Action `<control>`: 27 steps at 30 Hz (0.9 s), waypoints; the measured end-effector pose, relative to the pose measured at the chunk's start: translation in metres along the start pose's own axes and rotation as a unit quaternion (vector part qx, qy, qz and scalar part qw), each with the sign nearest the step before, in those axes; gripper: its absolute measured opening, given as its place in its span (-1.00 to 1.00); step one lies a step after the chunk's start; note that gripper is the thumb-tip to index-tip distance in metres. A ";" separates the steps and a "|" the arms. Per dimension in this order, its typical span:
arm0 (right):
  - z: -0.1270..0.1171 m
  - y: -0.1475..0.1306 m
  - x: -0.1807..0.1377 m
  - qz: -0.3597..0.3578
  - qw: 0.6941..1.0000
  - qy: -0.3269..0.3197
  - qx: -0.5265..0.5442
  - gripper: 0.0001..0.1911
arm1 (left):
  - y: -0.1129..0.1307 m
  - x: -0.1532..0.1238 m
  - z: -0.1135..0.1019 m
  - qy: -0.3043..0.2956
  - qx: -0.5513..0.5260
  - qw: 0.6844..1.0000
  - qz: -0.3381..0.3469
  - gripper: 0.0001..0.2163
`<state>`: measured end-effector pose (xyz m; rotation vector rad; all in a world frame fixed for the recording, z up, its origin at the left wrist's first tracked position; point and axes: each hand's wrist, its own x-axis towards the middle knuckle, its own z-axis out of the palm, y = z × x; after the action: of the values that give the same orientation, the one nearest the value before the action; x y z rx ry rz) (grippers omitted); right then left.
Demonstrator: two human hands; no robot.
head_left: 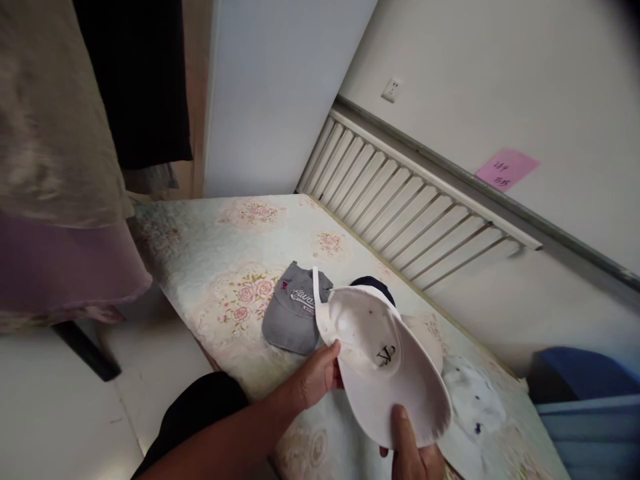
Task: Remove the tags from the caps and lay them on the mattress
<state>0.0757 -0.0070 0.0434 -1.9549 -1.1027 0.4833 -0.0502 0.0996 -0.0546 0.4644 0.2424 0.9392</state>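
I hold a white baseball cap (380, 360) upside down, its inside facing me, above a bed with a floral quilt (220, 267). My left hand (320, 377) grips the cap's side near the crown. My right hand (413, 450) pinches the brim at the front, thumb on top. A grey cap (293, 310) with white lettering lies on the quilt just behind the white one. A dark cap (377, 285) peeks out behind the white cap's crown. Another white cap (473, 400) with dark spots lies on the quilt to the right.
A slatted white radiator (400, 193) runs along the wall behind the bed. A pink note (506, 169) sticks to the wall, and a socket (391, 89) sits higher up. Hanging clothes (60, 167) fill the left. A blue box (585, 400) stands at right.
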 end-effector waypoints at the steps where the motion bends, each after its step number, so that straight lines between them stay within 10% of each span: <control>1: -0.001 0.005 -0.002 0.000 1.000 0.006 0.006 -0.47 | 0.000 -0.002 0.002 -0.009 0.005 1.000 0.011 -0.51; 27: 0.012 0.078 -0.004 0.019 0.999 0.022 0.028 -0.65 | 0.004 -0.006 0.013 0.052 0.000 0.998 0.040 -0.63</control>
<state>0.1063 -0.0268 -0.0270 -1.9310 -1.0147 0.4842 -0.0516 0.0928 -0.0416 0.4291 0.3204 1.0437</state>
